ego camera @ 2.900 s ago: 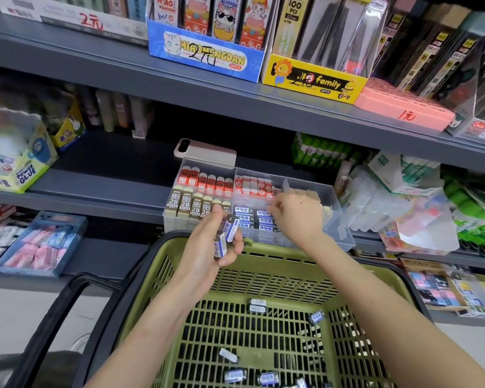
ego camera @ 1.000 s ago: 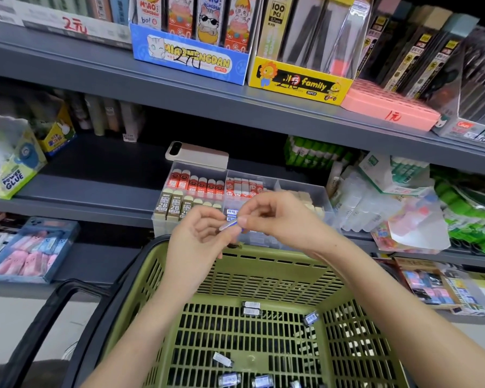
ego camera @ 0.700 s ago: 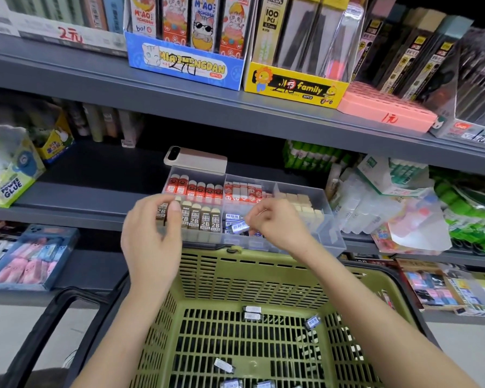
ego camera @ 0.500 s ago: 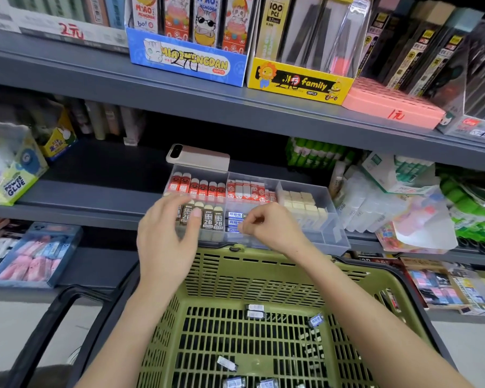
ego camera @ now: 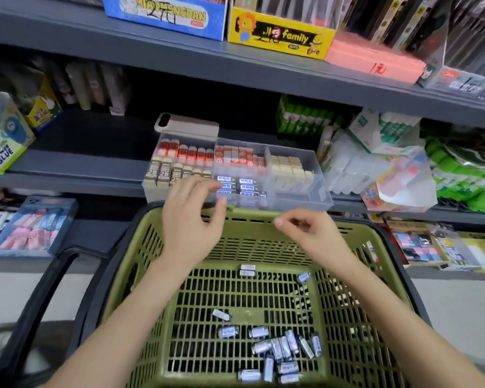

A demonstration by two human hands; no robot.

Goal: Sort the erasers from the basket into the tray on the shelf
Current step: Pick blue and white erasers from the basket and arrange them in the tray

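Note:
Several small blue-and-white erasers (ego camera: 280,348) lie loose on the floor of the green mesh basket (ego camera: 157,275), most in a heap at its near right. The clear divided tray (ego camera: 300,203) stands on the shelf just beyond the basket's far rim, with blue-labelled erasers (ego camera: 247,186) stacked in its middle front compartment. My left hand (ego camera: 191,219) hovers over the basket's far rim with relaxed fingers and holds nothing. My right hand (ego camera: 305,231) hangs over the basket's far side, fingers loosely curled and empty.
A phone (ego camera: 188,126) lies behind the tray. Glue boxes (ego camera: 3,147) stand at the left, bagged stationery (ego camera: 389,169) at the right of the tray. The upper shelf edge (ego camera: 235,65) overhangs. A black handle (ego camera: 39,298) flanks the basket's left side.
My right hand took an eraser from my left hand, set it in the tray's middle compartment and drew back empty over the basket. My left hand also pulled back from the tray.

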